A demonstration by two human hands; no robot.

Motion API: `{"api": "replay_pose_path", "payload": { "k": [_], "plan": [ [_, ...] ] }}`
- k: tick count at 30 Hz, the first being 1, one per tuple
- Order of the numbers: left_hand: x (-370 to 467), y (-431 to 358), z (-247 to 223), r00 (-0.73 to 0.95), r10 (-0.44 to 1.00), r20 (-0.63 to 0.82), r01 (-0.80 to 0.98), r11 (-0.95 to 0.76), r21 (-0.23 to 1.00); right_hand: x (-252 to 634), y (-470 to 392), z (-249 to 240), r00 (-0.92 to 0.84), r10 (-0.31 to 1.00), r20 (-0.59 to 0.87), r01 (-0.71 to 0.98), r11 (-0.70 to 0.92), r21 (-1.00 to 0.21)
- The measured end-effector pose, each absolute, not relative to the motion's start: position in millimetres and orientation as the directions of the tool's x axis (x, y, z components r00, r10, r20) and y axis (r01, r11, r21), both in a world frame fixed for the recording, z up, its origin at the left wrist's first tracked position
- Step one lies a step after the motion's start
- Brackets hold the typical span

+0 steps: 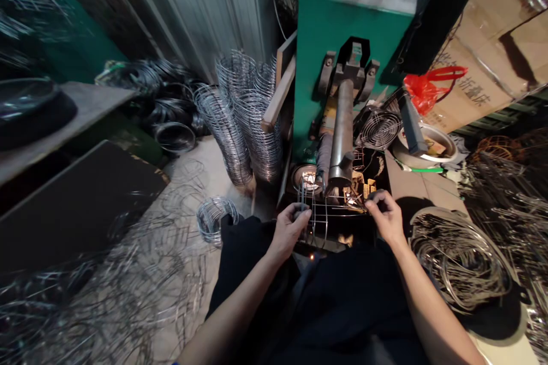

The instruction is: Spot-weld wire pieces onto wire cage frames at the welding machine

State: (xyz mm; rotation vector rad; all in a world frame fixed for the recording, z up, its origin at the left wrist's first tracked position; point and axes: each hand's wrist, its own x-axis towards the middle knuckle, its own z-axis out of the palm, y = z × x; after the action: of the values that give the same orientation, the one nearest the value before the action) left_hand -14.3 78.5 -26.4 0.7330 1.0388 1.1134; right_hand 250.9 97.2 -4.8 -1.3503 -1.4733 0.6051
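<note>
My left hand (287, 229) is closed in a pinch on a small frame of bent metal wire (319, 219), just in front of the machine. My right hand (387, 219) is further right, thumb and fingers pinched at the right end of a thin straight wire (347, 215). The wire's left part runs towards the frame; whether the two are joined I cannot tell. Above them, a thick metal cylinder (343, 131) points down from the green machine (311, 85). A small orange spark (311, 257) glows below the frame.
Tall stacks of wire rings (259, 131) stand left of the machine, by a wooden bar (280, 94). A wire coil (214, 218) sits near my left leg. Loose wire pieces (141, 291) cover the floor. At right are a basin of bent wires (460, 256) and a white bucket (402, 151).
</note>
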Motion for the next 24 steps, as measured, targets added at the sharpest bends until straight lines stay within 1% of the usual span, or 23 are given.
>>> {"api": "replay_pose_path", "payload": {
  "k": [3,7,14,19,24],
  "plan": [
    [-5.9,76.7,-30.2,0.025,0.955,-0.297,-0.408,0.281,0.869,248.9,88.5,-4.9,0.019,0.948,0.318,0.472,0.272,-0.838],
    [3.0,76.0,-33.0,-0.047,0.964,-0.263,-0.451,0.215,0.866,241.8,86.9,-1.9,0.002,0.945,0.327,0.489,0.285,-0.824],
    [-0.2,82.5,-31.9,-0.03,0.97,-0.239,-0.475,0.197,0.858,232.4,94.0,-0.1,-0.017,0.931,0.364,0.533,0.316,-0.785],
    [-1.5,86.8,-35.6,-0.029,0.975,-0.219,-0.482,0.178,0.858,228.6,103.5,-2.5,-0.025,0.907,0.42,0.514,0.372,-0.773],
    [-0.2,84.3,-34.6,-0.041,0.974,-0.221,-0.485,0.174,0.857,230.3,105.7,-5.8,-0.042,0.909,0.414,0.509,0.376,-0.774]
  ]
}}
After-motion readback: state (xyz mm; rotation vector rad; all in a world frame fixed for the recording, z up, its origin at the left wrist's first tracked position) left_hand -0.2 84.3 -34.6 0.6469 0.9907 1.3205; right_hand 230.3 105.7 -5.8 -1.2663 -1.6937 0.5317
